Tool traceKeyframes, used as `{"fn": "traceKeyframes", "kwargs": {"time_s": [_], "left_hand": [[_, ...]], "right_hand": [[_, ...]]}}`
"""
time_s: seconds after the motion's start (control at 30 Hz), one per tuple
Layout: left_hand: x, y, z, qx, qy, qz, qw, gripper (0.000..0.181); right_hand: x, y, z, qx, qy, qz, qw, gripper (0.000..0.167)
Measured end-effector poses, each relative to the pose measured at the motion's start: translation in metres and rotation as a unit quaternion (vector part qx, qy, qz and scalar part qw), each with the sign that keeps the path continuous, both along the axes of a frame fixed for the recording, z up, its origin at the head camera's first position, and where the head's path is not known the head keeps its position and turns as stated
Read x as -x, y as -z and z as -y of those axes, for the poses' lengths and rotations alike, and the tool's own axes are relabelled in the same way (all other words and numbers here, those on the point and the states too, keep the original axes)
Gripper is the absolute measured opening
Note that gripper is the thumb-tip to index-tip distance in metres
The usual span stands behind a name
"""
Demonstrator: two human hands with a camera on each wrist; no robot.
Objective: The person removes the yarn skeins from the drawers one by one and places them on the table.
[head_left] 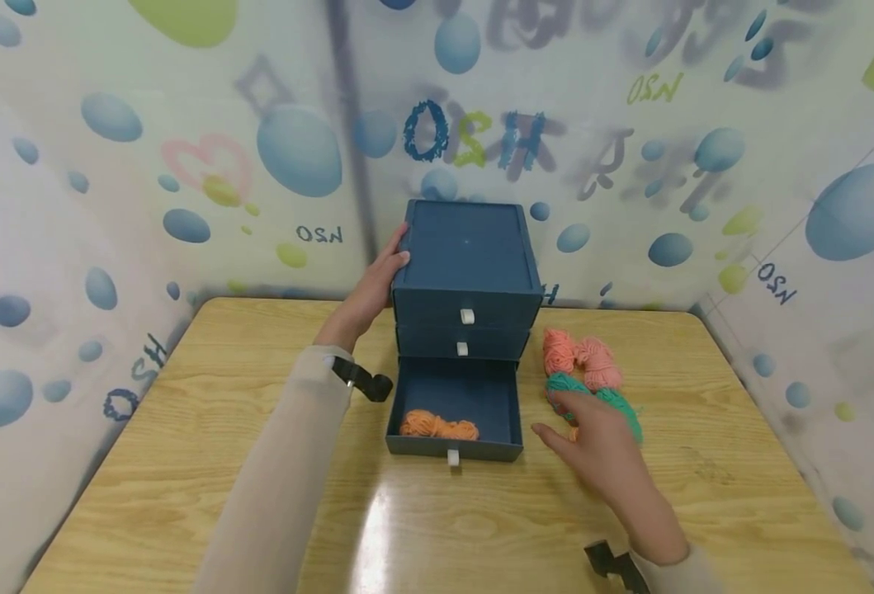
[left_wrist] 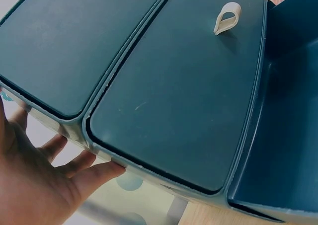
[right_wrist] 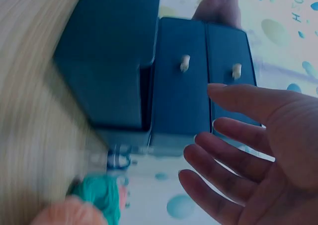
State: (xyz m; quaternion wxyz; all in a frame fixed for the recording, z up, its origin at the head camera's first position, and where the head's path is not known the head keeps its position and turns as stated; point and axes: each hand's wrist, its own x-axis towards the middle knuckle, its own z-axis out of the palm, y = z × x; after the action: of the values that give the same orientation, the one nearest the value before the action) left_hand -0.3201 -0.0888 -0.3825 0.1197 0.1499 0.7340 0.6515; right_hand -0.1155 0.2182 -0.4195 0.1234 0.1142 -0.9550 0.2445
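A dark blue three-drawer box (head_left: 466, 247) stands at the back of the table, its bottom drawer (head_left: 481, 396) pulled out. One orange yarn skein (head_left: 437, 426) lies inside that drawer, near its front. My left hand (head_left: 370, 293) rests against the box's left side; in the left wrist view its fingers (left_wrist: 97, 178) touch the side wall. My right hand (head_left: 592, 437) hovers over the table right of the drawer, holding nothing, fingers spread and slightly bent in the right wrist view. Close by it lie green yarn (head_left: 618, 408) and pink yarn (head_left: 598, 363). Some orange yarn is mostly hidden behind the hand.
White loop tabs (head_left: 467, 316) mark the drawer fronts; the upper two drawers are closed. The wooden table (head_left: 711, 462) ends at a patterned curtain (head_left: 600, 148) behind the box and on both sides. Black camera straps (head_left: 362, 379) circle the wrists.
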Motion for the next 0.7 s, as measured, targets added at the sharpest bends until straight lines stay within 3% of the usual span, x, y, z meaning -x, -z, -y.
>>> {"fn": "traceKeyframes", "kwargs": {"time_s": [0.23, 0.43, 0.7], "left_hand": [[-0.002, -0.001, 0.000, 0.003, -0.001, 0.003, 1.0000, 0.057], [-0.003, -0.003, -0.001, 0.001, -0.002, 0.010, 1.0000, 0.057], [-0.003, -0.004, -0.001, -0.001, -0.001, 0.004, 1.0000, 0.058]], "right_hand": [[0.013, -0.002, 0.027, 0.035, -0.061, 0.061, 0.9956, 0.040], [0.026, 0.003, 0.045, 0.037, -0.092, 0.101, 0.9900, 0.039], [0.041, 0.009, 0.063, 0.015, -0.120, 0.124, 0.9849, 0.039]]}}
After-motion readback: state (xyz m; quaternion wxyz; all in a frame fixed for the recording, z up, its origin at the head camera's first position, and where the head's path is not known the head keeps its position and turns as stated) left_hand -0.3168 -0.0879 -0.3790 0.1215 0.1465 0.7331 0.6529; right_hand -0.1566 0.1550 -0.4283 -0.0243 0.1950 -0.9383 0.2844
